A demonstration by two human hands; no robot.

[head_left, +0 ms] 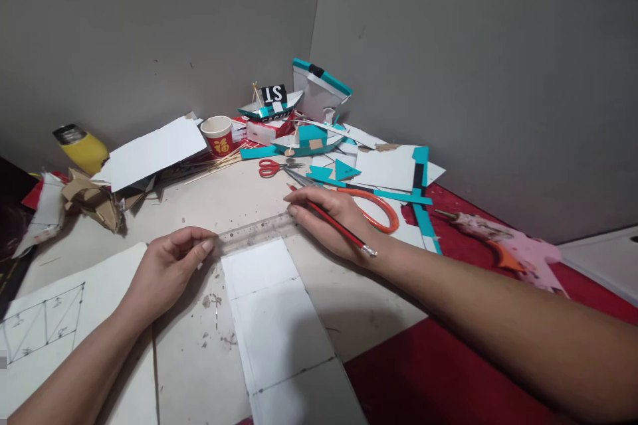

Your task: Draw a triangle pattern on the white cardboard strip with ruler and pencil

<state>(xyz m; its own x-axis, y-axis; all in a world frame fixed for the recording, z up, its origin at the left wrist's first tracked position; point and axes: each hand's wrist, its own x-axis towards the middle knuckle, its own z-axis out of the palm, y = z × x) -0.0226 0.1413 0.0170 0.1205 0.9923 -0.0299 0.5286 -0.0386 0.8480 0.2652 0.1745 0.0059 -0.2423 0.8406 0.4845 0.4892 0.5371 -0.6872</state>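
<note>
Two bare hands work over a pale tabletop (192, 372), where a clear plastic ruler (254, 230) lies crosswise at the far end of a long white cardboard strip (276, 319) marked with dark cross lines. Whether the ruler overlaps the strip's edge cannot be told. The left hand (172, 262) pinches the ruler's left end between thumb and forefinger, the grip closed. The right hand (331, 222), its fingers closed around a red-and-black pencil (335, 220) with a metal-banded eraser end, has its fingertips at the ruler's other end; the pencil slants across the hand, eraser toward the wrist.

At left, a large white sheet (107, 285) bearing a ruled diagram lies partly behind the left forearm. Beyond the hands are small red-handled scissors (269, 168) and larger orange-handled scissors (391, 214), the latter near the right hand. Farther back, thin wooden sticks (212, 169) lie near a red-and-white paper cup (218, 136), with two model boats (272, 107) in teal and white to its right and a yellow bottle (87, 151) leaning at far left. A pink glue gun (523, 246) with an orange trigger rests at right on red cloth (413, 365), beside pieces of teal-edged white card (386, 167)
</note>
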